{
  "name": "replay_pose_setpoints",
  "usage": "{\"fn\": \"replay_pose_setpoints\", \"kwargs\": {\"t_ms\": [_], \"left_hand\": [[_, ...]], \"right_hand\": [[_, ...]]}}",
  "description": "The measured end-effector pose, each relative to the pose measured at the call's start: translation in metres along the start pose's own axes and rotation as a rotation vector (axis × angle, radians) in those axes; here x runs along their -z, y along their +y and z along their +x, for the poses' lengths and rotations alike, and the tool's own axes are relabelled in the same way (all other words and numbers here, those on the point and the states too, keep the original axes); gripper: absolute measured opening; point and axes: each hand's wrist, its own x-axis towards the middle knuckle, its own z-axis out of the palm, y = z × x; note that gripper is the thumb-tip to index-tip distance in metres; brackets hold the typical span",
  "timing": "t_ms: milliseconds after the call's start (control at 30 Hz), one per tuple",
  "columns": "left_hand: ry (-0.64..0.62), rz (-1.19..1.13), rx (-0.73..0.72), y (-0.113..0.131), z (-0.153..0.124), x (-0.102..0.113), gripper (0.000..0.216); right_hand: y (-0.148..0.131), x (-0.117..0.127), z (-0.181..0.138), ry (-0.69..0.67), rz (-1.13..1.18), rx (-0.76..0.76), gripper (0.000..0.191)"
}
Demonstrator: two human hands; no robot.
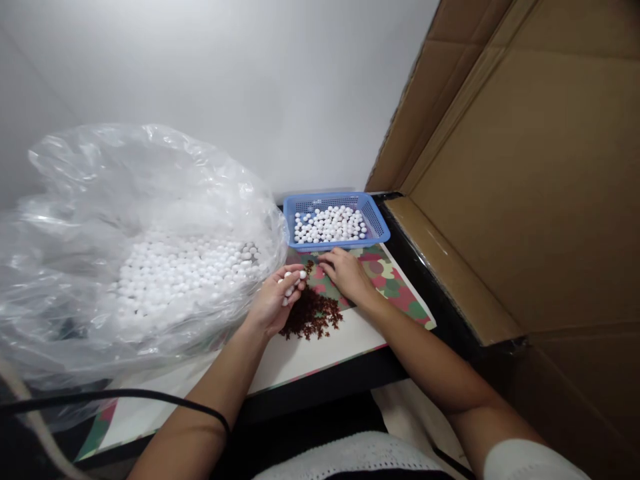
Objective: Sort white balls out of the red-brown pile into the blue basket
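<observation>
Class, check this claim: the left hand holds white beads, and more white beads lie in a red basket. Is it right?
Not quite: the basket is blue, not red, as the head view shows. The left hand does hold white beads.

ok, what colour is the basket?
Blue: the basket shows best in the head view.

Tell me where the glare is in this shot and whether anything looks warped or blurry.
Head view: glare streaks the clear plastic bag, veiling its contents; the cardboard box edges bow from wide-angle distortion; the left hand, holding white beads, and the blue basket look sharp, evenly lit, shadows soft.
</observation>
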Motion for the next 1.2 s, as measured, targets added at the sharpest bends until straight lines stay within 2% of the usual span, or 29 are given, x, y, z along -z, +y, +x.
{"fn": "replay_pose_setpoints", "kwargs": {"t_ms": [100, 200, 267, 433, 500, 900, 1200], "left_hand": [[0.028, 0.021, 0.004, -0.002, 0.001, -0.002, 0.028], [0.038, 0.035, 0.005, -0.005, 0.002, -0.003, 0.033], [0.049, 0.029, -0.010, -0.006, 0.002, -0.004, 0.033], [0.067, 0.016, -0.050, -0.009, 0.001, -0.004, 0.029], [0.062, 0.014, -0.051, -0.009, 0.000, -0.004, 0.030], [0.059, 0.028, -0.080, -0.010, -0.001, -0.005, 0.031], [0.114, -0.022, -0.119, -0.014, 0.000, -0.003, 0.031]], "right_hand": [[0.003, -0.006, 0.001, -0.030, -0.187, -0.012, 0.015], [0.003, -0.007, 0.001, 0.011, -0.213, 0.027, 0.011], [0.000, -0.004, 0.000, 0.048, -0.127, 0.051, 0.009], [-0.016, 0.008, -0.008, 0.103, 0.333, 0.135, 0.010], [-0.022, 0.010, -0.012, 0.114, 0.393, 0.139, 0.012], [-0.030, 0.001, -0.016, 0.076, 0.319, 0.138, 0.014], [-0.031, -0.003, -0.020, 0.093, 0.209, 0.210, 0.014]]}}
